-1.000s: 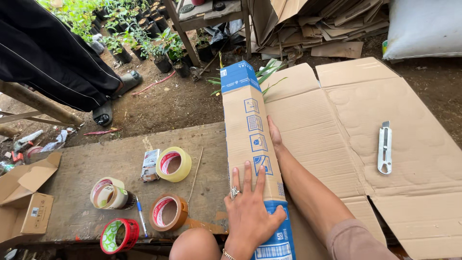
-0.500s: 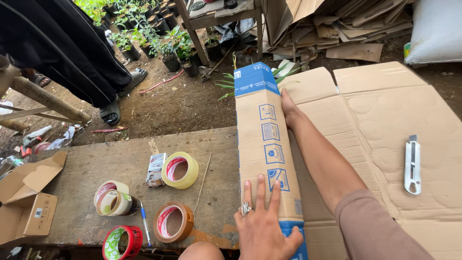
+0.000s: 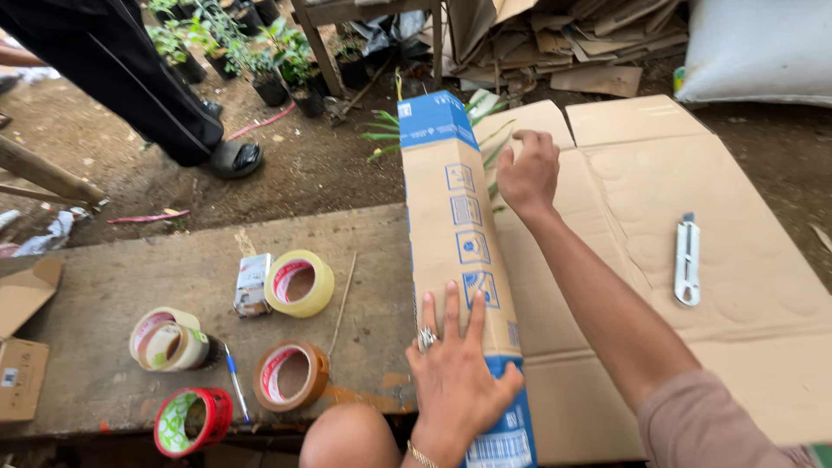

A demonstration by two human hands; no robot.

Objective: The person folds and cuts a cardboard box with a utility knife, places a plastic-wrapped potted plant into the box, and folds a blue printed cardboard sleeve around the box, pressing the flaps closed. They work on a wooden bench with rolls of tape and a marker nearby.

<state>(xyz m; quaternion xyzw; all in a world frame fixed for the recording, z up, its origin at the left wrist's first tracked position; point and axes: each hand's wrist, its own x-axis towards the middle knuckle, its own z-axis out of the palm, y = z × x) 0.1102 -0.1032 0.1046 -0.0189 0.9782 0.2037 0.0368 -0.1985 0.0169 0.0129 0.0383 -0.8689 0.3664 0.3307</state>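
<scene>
Left hand (image 3: 455,377) lay palm down on the near end of the long cardboard box (image 3: 459,260), fingers spread flat, ring on one finger, thumb hooked over the right edge; grip was a flat press, not closed round anything. Right hand (image 3: 527,173) was out at full arm's reach beside the far half of the box, just right of it, fingers curled loosely inward, grip released and holding nothing; whether it touched the box edge could not be told. Box lay lengthwise away from the person, near end over the edge of the table (image 3: 173,286), right side on the flattened cardboard sheet (image 3: 745,286), blue end cap at the far end. Half a second earlier the right hand was pressed against the box's right side near the far end with the forearm along it; it had since lifted off and sat further right, above the sheet. Left hand stayed in the same spot on the box. Box did not shift. Utility knife (image 3: 686,260) lay on the sheet well right of the arm. On the table left of the box: yellow tape roll (image 3: 299,283), brown tape roll (image 3: 290,375), red-and-green tape roll (image 3: 192,421), beige tape roll (image 3: 169,340), blue pen (image 3: 234,380).
</scene>
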